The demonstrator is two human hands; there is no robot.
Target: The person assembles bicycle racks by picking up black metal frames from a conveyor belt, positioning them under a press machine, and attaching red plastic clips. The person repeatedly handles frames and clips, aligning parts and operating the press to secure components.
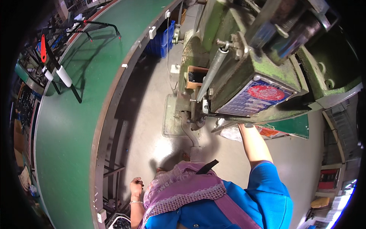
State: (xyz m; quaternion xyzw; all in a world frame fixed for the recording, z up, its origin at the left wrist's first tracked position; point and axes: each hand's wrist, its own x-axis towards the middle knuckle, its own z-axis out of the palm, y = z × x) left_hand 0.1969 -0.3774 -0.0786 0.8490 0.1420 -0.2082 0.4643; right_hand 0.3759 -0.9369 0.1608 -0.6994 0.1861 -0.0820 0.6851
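Note:
My left hand hangs low beside the green table, its fingers loosely curled in and nothing visible in them. A white container of small black parts stands just below that hand. My right forearm reaches forward under the head of a large green press machine. The machine hides the right hand, so its fingers and anything in them cannot be seen. A slanted metal rod runs down the machine's side. Behind it an open cardboard box holds small black pieces.
A long green table curves along the left, bearing black tubular frames and a white-sleeved black part. Blue crates sit beyond its edge. A foot pedal lies on the floor ahead. Plastic bags lie behind my right forearm.

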